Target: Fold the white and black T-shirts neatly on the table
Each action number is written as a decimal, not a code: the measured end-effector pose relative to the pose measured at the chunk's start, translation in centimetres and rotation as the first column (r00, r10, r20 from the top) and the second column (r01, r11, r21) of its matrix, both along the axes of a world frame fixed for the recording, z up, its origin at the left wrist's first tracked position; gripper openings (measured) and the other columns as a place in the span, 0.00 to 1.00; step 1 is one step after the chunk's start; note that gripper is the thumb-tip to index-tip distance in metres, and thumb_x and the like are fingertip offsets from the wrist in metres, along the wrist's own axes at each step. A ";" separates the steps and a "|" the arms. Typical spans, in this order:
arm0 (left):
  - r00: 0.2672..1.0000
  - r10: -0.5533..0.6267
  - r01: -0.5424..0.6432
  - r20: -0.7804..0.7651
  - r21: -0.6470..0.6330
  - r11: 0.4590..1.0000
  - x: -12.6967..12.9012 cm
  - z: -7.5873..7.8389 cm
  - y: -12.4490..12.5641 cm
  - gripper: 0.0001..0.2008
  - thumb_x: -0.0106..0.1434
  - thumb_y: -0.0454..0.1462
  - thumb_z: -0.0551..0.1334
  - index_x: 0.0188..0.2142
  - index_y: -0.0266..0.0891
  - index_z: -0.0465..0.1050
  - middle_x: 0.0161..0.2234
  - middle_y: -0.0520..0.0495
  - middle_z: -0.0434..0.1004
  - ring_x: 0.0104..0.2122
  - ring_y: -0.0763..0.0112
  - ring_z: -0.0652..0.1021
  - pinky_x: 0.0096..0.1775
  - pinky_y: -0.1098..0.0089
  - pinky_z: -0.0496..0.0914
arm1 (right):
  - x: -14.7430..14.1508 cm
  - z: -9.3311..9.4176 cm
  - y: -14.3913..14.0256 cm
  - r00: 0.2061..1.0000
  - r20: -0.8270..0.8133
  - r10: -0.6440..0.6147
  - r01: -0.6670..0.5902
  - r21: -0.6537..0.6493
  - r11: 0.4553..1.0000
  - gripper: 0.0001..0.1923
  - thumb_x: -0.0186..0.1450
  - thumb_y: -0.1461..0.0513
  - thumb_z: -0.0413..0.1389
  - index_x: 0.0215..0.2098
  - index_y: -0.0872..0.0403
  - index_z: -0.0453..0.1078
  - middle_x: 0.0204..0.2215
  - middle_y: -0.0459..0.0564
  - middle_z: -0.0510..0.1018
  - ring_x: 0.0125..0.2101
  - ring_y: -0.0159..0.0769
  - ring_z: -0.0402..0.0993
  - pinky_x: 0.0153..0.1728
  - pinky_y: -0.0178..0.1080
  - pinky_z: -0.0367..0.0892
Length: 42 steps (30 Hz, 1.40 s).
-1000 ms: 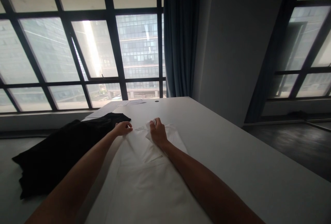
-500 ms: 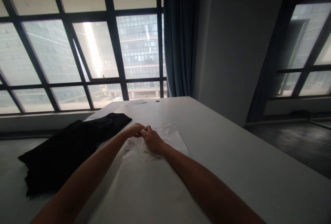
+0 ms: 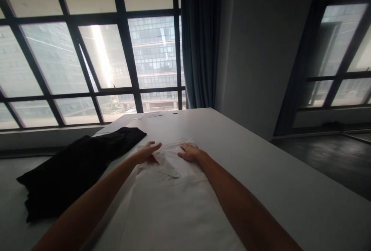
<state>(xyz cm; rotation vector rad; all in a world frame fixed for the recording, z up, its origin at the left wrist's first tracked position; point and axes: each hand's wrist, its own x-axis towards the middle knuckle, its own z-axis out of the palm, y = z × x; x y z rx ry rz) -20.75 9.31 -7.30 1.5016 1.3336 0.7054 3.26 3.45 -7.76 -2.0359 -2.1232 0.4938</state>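
Both hands have drawn apart since a moment ago, when they met pinched together over the middle of the cloth; now they lie spread and flat. Largest in the room is the wall of windows (image 3: pixel 87 61) at the back, with a dark curtain (image 3: pixel 199 42) hanging at its right end and a plain wall beyond that. Below them the long white table (image 3: pixel 275 173) runs away from the person, its right edge falling off to dark floor. On it, straight ahead, lies the white garment (image 3: pixel 174 200), stretched lengthwise toward the windows, its far end rumpled, with a small fold lying between the hands. To its left, just beside it, a black garment (image 3: pixel 75 166) lies crumpled, taking up most of the left side of the table. A few sheets of paper (image 3: pixel 136 117) rest near the far edge. The left hand (image 3: pixel 147 151) lies palm down on the far left corner of the white cloth, fingers extended and gripping nothing. The right hand (image 3: pixel 189 152) rests on the far right part, fingers loosely splayed, also holding nothing. Bare tabletop lies open to the right and beyond the hands.
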 end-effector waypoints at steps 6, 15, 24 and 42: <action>0.987 -0.101 0.103 0.122 -0.008 0.995 -0.2 -0.2 -3.4 0.66 0.37 0.34 0.79 0.68 0.57 0.42 0.65 0.30 0.50 0.42 0.60 0.78 0.32 0.65 0.79 | -0.1 -0.6 0.3 0.997 0.074 0.014 -0.008 -0.080 0.997 0.36 0.69 0.46 0.43 0.71 0.49 0.43 0.70 0.49 0.38 0.69 0.44 0.32 0.64 0.60 0.33; 0.979 0.034 -0.107 0.201 0.367 0.924 -0.6 -0.2 -3.9 0.31 0.60 0.39 0.64 0.61 0.41 0.60 0.57 0.36 0.69 0.39 0.65 0.79 0.35 0.69 0.76 | -0.1 -0.5 0.2 0.997 0.072 0.014 -0.010 -0.061 0.998 0.35 0.70 0.46 0.42 0.71 0.49 0.43 0.70 0.49 0.39 0.69 0.44 0.33 0.64 0.61 0.33; 0.958 -0.277 0.263 0.072 0.162 0.951 -1.5 -1.1 -7.3 0.60 0.45 0.39 0.77 0.69 0.58 0.40 0.64 0.33 0.57 0.39 0.63 0.79 0.32 0.66 0.77 | -0.2 -0.4 0.3 0.996 0.092 0.006 0.000 -0.060 0.998 0.36 0.69 0.46 0.42 0.71 0.51 0.43 0.70 0.51 0.40 0.69 0.45 0.33 0.64 0.61 0.34; 0.627 0.168 0.361 -0.761 0.475 0.803 1.2 0.3 -4.6 0.23 0.62 0.38 0.61 0.57 0.41 0.69 0.53 0.39 0.74 0.50 0.54 0.75 0.49 0.58 0.69 | -0.1 -0.6 0.1 0.995 0.095 0.028 -0.022 -0.060 0.998 0.38 0.69 0.43 0.41 0.71 0.50 0.42 0.70 0.50 0.38 0.69 0.44 0.31 0.64 0.60 0.32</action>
